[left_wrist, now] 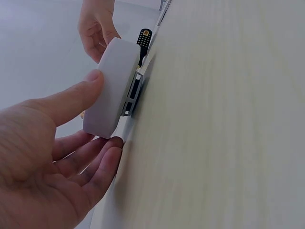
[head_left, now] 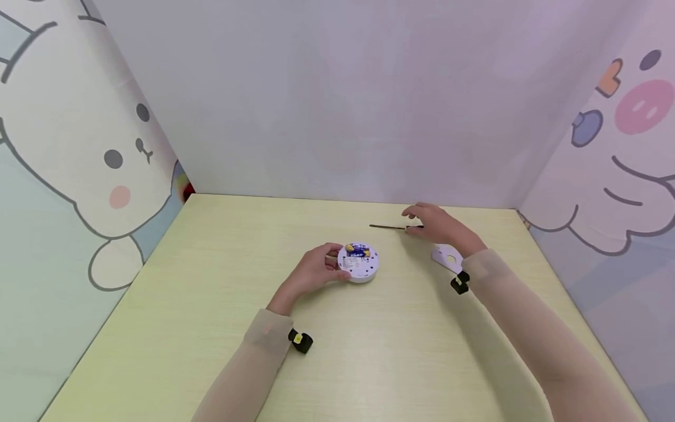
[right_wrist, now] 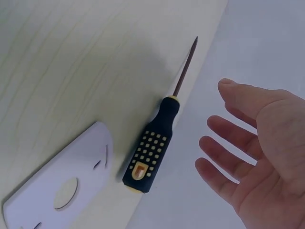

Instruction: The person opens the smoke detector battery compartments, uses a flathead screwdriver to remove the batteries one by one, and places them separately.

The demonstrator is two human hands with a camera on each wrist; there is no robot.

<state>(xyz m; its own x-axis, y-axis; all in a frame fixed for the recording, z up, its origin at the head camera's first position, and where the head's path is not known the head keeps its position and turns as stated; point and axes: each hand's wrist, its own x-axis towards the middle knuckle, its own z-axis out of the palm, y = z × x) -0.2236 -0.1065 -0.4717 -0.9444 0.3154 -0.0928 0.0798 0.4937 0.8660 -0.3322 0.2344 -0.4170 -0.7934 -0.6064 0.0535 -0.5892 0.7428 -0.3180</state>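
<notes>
Thumb and fingers of my left hand grip the left edge of a round white battery-powered device. Its upturned face carries a blue-and-yellow battery and a printed label. From the left wrist view, the device shows its smooth side wall between thumb and fingers. Over the table's far right part, my right hand hovers with fingers loosely bent, holding nothing. Just beside those fingers in the right wrist view lies a screwdriver with a black, yellow-dotted handle.
A flat white mounting plate with a round hole lies by the screwdriver's handle, under the right forearm in the head view. The pale wooden table meets a plain back wall, with cartoon-printed panels on both sides.
</notes>
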